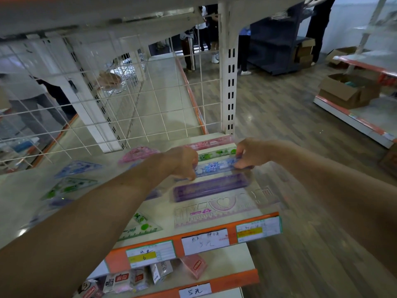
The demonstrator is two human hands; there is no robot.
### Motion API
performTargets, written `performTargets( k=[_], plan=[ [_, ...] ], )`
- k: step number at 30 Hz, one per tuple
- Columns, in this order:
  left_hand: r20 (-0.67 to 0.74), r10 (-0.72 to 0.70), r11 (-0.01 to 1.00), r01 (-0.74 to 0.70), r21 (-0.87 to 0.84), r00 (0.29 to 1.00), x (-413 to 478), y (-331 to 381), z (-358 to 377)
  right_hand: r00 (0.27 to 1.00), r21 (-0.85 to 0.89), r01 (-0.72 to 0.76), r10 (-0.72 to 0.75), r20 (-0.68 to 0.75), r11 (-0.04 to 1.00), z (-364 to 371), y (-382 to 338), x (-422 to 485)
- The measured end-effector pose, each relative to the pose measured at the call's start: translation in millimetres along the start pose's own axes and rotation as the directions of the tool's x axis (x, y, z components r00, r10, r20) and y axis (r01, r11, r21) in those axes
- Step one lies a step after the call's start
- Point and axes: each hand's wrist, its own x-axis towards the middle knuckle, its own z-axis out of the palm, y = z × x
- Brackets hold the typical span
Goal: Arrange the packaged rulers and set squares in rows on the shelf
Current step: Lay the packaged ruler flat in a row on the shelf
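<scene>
Both hands were on the blue ruler [214,167], which was held crosswise over the shelf [232,233] at centre frame, third from the back in a column of packaged rulers. Whether it rested on the shelf or was lifted just clear could not be determined. The left hand [184,162] had its fingers curled down on the 9 o'clock end, pinching it. The right hand [251,153] pinched the 3 o'clock end between thumb and fingertips. The green ruler [217,154] lay just beside it at 12 o'clock, the purple ruler [209,187] just beside it at 6 o'clock. Set squares, including a pink set square [139,154], occupied the shelf towards 9 o'clock. Judgement: the step was squaring the blue ruler into its row. Recommended: keep both ends level, lay it parallel to its neighbours, match its ends to the purple ruler, and avoid overlapping the wrappers.
</scene>
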Motion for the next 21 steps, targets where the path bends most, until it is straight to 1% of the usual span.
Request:
performTargets(
  k=[2, 5, 8, 10, 14, 17, 21],
  plan=[
    [-0.011, 0.004, 1.0, -0.004, -0.008, 1.0, 0, 1, 0, 0.999, 0.033, 0.019, -0.018, -0.036, 0.999, -3, 4, -3],
    [-0.058, 0.008, 1.0, -0.01, -0.021, 0.998, -5, -1, -4, 0.987, 0.073, 0.059, -0.047, -0.155, 0.996, -8, 6, -6],
    [-0.157, -0.034, 0.999, 0.03, -0.024, 0.987, -11, -7, -9, 0.962, 0.023, 0.084, -0.075, -0.264, 0.996, -11, 2, -7],
    [-0.177, -0.059, 0.998, 0.057, -0.015, 0.982, -16, -12, -10, 0.958, 0.003, 0.098, -0.094, -0.271, 0.995, -9, -2, -4],
    [-0.1, -0.115, 0.993, 0.118, 0.022, 0.988, -23, -17, -2, 0.966, -0.02, 0.108, -0.11, -0.236, 0.994, 2, -5, 5],
    [-0.121, -0.181, 0.979, 0.19, 0.067, 0.976, -26, -24, -4, 0.966, -0.072, 0.076, -0.092, -0.242, 0.994, 3, -6, 8],
    [-0.119, -0.197, 0.979, 0.201, 0.024, 0.973, -25, -24, -5, 0.968, -0.06, 0.09, -0.101, -0.23, 0.994, 5, -10, 12]
  ],
)
